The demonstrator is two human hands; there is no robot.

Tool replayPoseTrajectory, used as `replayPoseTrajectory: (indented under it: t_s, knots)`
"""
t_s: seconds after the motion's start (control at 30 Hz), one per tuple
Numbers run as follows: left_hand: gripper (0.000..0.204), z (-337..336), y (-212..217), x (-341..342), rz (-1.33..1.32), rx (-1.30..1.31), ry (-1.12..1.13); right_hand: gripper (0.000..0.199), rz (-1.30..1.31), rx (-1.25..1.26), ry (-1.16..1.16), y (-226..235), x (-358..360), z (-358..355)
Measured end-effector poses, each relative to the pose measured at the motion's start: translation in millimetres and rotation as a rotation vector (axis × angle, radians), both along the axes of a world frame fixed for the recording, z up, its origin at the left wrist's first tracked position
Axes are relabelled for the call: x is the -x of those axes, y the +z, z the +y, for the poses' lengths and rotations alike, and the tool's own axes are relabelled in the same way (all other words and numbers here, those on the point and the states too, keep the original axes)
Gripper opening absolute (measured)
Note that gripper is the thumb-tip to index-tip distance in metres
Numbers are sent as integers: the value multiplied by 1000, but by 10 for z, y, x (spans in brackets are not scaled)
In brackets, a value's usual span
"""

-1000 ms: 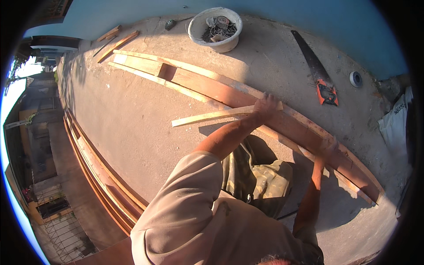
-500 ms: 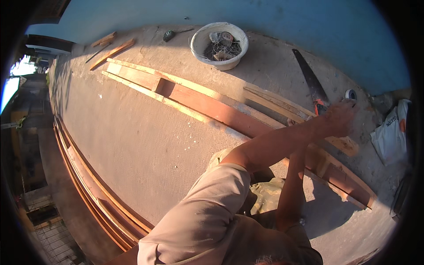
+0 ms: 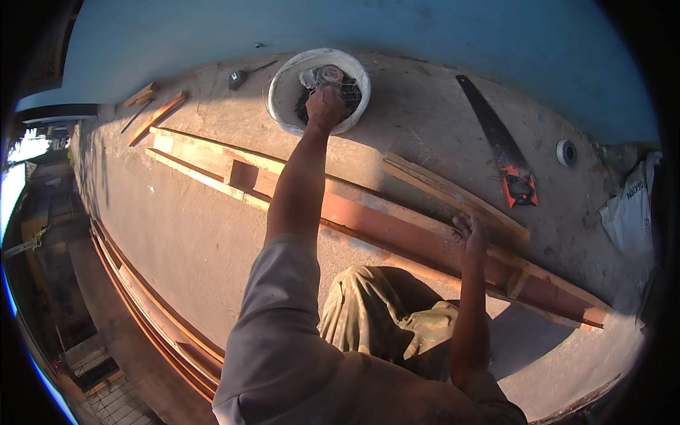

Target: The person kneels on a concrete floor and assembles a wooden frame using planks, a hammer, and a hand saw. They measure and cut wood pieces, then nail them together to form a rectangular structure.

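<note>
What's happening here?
The person's left hand is down in a white tub of small scraps; whether it's gripping anything is hidden. The right hand is over a long wooden frame on the ground, fingers loosely bent, with nothing visible in it. Loose wood strips lie just beyond the frame, and a saw lies farther out, untouched.
</note>
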State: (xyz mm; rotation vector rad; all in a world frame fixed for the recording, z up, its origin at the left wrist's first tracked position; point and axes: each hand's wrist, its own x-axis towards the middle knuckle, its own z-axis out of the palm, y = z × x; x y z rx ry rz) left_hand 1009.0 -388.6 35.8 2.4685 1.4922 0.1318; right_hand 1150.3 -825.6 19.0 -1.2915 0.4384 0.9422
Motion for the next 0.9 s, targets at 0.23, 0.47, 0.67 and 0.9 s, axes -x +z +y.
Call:
replayPoseTrajectory:
  t_s: [0.23, 0.47, 0.67, 0.9]
  knots:
    - [19, 356, 137, 262, -312, 189, -339, 29, -364, 378, 101, 69, -432, -1992]
    - [20, 920, -167, 717, 105, 49, -207, 32, -261, 921, 286, -124, -207, -3667]
    - [20, 908, -434, 582, 127, -165, -347, 27, -3, 1111, 500, -234, 526, -4258]
    - [15, 1090, -743, 523, 174, -184, -632, 37, -68, 1206, 877, -803, 1171, -5435]
